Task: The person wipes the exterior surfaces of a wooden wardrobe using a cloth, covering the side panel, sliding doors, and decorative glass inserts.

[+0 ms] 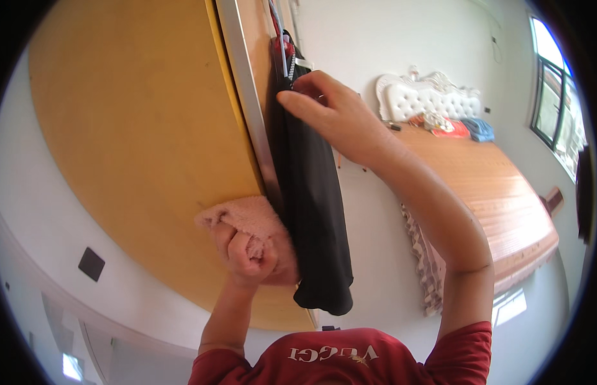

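Observation:
My left hand (245, 250) is closed around a fluffy pink cloth (255, 216), which bunches between its fingers and lies close to the yellow wooden panel and the lower part of a black garment. That black garment (315, 207) hangs long and narrow beside the metal edge strip of the wooden furniture. At its top, my right hand (322, 101) reaches across with thumb and fingers curved around the garment's upper part; whether they pinch it is hidden. Red and striped fabric (285, 45) and a pale blue strip, perhaps part of a hanger, show just above.
A large yellow wooden panel (144, 125) with a metal edge strip (248, 86) stands at the left. On the right is a bed (491, 192) with a white tufted headboard (433, 101) and folded cloths (479, 130). A window (553, 101) is at far right.

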{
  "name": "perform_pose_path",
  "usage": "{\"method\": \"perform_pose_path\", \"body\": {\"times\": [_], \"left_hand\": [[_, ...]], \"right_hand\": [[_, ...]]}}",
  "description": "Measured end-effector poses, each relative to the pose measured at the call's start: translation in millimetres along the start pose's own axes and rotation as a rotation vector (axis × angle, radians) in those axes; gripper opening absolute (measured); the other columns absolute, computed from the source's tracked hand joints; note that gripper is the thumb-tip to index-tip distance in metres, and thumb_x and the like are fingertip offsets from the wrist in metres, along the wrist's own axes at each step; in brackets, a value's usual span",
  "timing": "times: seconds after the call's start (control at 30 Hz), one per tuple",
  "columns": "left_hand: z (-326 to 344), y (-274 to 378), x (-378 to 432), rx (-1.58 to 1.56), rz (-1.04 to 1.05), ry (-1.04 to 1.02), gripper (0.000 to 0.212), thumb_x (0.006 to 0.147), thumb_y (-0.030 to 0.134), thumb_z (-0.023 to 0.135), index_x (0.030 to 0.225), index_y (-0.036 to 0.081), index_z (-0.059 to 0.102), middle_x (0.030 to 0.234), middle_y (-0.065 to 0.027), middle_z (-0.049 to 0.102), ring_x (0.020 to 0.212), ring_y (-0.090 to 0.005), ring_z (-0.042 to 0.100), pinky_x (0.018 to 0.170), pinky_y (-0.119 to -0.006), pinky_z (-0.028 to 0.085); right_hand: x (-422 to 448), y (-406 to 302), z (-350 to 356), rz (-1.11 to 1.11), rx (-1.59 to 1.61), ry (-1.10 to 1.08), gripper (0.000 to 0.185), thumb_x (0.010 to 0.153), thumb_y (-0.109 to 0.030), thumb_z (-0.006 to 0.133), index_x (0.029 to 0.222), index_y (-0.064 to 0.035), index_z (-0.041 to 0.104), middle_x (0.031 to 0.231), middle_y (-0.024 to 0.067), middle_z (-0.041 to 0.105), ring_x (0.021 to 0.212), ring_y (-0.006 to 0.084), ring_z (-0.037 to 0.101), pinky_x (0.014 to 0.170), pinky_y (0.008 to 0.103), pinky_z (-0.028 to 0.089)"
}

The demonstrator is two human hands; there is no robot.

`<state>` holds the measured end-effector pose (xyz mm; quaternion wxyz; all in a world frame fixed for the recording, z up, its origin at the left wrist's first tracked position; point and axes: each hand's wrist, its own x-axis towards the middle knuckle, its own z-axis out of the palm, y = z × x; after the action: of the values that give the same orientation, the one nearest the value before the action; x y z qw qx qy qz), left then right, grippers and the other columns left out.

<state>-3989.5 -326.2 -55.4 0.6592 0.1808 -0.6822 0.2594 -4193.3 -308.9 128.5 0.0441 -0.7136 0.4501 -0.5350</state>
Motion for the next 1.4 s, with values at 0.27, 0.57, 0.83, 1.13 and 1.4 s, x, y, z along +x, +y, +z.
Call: {"method": "perform_pose_path", "body": {"times": [0.27,0.57,0.83,1.13,1.4], "left_hand": [[2.7,10.9,-9.2,0.232,-0.015,0.054,0.039,0.076,0.01,0.065,0.11,0.0,0.048,0.109,-0.0216,0.051,0.095,-0.0381,0.052,0.085,-0.048,0.043],[6.5,38.4,2.5,0.348,-0.114,0.035,0.038,0.078,0.004,0.066,0.11,-0.003,0.049,0.108,-0.0234,0.051,0.096,-0.041,0.051,0.087,-0.046,0.043],[13.9,54.6,10.8,0.372,-0.199,0.02,0.036,0.078,0.004,0.068,0.109,-0.002,0.05,0.105,-0.0213,0.052,0.094,-0.0393,0.051,0.085,-0.046,0.043],[0.9,29.8,-18.7,0.309,-0.438,0.174,0.035,0.092,0.023,0.062,0.113,-0.005,0.055,0.114,-0.0164,0.057,0.106,-0.0286,0.054,0.099,-0.041,0.041],[19.1,29.6,-17.0,0.428,-0.464,0.215,0.042,0.09,0.019,0.068,0.117,-0.007,0.048,0.111,-0.0192,0.058,0.097,-0.0255,0.06,0.085,-0.035,0.052]], "right_hand": [[27.3,10.0,6.6,0.135,0.193,-0.301,0.062,0.08,-0.041,0.066,0.114,0.0093,0.052,0.102,0.0249,0.064,0.097,0.0334,0.064,0.083,0.0392,0.049],[36.5,14.4,-0.9,0.115,0.641,-0.178,0.035,0.08,-0.024,0.061,0.093,0.0077,0.056,0.076,0.0144,0.063,0.06,0.0204,0.062,0.054,0.0316,0.05],[72.3,23.3,-56.9,0.043,0.644,-0.025,0.016,0.08,-0.025,0.06,0.079,-0.009,0.063,0.07,0.0007,0.061,0.062,0.0117,0.056,0.058,0.0283,0.044],[-69.8,208.1,-154.5,0.218,0.111,0.035,0.02,0.085,-0.021,0.055,0.095,-0.0062,0.064,0.087,0.0077,0.059,0.087,0.0184,0.058,0.077,0.0308,0.047],[-262.9,384.9,-195.0,0.684,-0.096,0.264,0.035,0.083,-0.022,0.056,0.11,-0.0008,0.062,0.102,0.0252,0.065,0.101,0.0379,0.061,0.089,0.0406,0.047]]}}
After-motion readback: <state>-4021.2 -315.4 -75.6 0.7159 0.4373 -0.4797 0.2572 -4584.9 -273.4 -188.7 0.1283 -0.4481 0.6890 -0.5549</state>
